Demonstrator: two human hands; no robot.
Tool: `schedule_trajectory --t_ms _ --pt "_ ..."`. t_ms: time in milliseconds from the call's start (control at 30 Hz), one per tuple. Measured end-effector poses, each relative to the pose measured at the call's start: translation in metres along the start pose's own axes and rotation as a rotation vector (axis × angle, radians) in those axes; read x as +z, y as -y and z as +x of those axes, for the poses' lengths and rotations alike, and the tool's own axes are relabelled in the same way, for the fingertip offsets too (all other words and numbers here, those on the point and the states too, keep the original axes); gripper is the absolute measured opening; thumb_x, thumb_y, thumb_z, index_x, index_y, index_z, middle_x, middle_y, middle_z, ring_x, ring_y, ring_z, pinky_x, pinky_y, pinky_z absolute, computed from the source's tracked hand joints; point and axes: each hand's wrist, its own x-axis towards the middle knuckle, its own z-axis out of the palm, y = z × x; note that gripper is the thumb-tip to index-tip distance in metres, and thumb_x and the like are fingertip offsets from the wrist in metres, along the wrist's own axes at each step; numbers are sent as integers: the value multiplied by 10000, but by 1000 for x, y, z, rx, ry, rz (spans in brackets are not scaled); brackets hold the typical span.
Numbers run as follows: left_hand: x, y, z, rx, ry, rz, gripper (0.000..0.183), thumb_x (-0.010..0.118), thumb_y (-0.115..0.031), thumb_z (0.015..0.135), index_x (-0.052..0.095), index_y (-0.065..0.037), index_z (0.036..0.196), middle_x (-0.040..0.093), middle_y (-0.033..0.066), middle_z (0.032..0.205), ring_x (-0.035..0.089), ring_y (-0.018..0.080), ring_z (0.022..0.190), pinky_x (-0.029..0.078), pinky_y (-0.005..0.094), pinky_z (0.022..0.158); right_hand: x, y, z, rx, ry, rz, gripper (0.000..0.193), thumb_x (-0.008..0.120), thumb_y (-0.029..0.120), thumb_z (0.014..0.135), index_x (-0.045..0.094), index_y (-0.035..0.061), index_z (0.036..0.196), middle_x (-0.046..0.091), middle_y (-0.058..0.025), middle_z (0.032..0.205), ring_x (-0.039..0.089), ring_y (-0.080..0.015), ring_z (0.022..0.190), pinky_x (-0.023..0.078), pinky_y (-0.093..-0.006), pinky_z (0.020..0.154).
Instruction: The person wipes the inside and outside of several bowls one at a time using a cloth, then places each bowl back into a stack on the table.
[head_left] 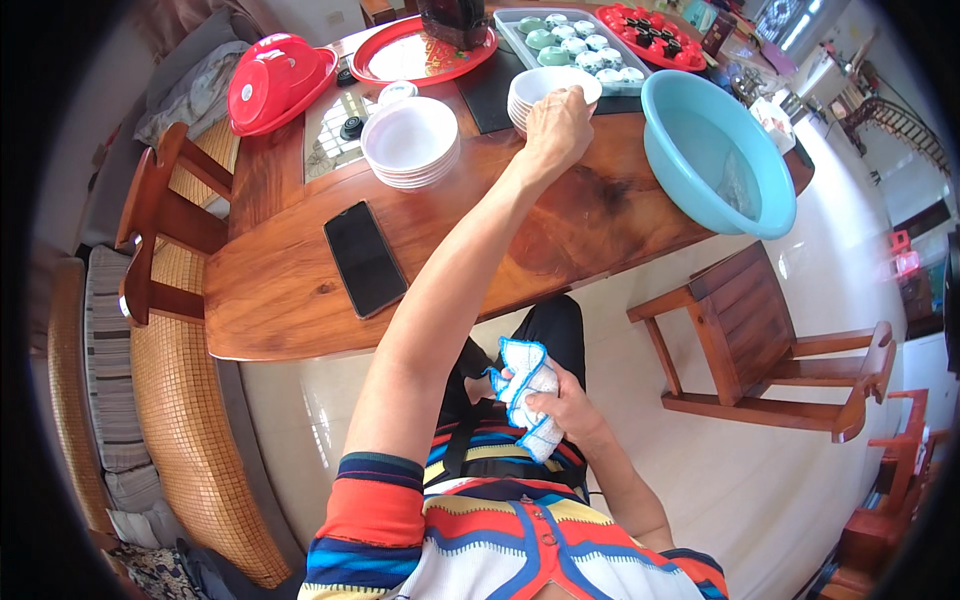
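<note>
Wooden table (pixel 560 215), upper centre of frame: I see my left hand (pixel 556 125) with fingers curled, gripping the rim of a white bowl stack (pixel 535 88); lower centre, right hand (pixel 566 402) clutches a blue-edged cloth (pixel 528 385).

Two bowl stacks (pixel 410 140), one basin (pixel 715 150)

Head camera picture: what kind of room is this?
Probably a home dining or living room: a wooden table with stacked white bowls, a tray of small teacups, wooden chairs and a cushioned bench.

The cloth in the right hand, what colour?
White cloth with blue edging, held in the right hand; head view.
</note>
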Motion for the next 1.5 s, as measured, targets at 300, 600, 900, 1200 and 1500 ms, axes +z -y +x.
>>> schedule_trajectory --t_ms 300,600,900,1200,1500 --pt "-31 -5 0 -154 8 -386 195 498 -107 859 635 -24 971 652 155 709 679 234 696 506 341 473 0 -1 2 -27 -13 28 527 531 25 745 439 11 1264 579 -103 1134 595 -184 956 512 -319 788" --pt "-104 -33 -177 218 182 -302 198 589 -70 725 558 -90 919 552 110 815 587 327 665 470 415 572 -26 34 4 -246 -137 461 462 483 309 938 411 9 1282 550 -141 1198 629 -271 926 543 -437 766" --pt "-124 -24 -278 333 504 -214 361 679 -90 722 564 -34 1060 371 221 1285 599 293 847 507 330 715 -22 52 1 -256 -331 -195 470 577 36 762 463 -9 1215 570 -92 1087 541 -161 1006 422 -301 899" --pt "-117 -20 -284 -602 434 -1167 726 653 -211 811 254 -62 1399 473 163 1242 483 231 1136 413 331 943 -12 35 -10 -311 -247 -504 399 584 71 795 485 -13 1173 588 -96 1047 553 -154 957 438 -296 862" --pt "-115 7 -304 -738 475 -858 583 404 33 688 449 -44 1264 533 133 1170 500 244 1119 388 341 968 -14 20 -20 -431 -367 -1159 589 755 249 736 455 -15 1169 489 -147 1071 515 -286 983 426 -356 835"
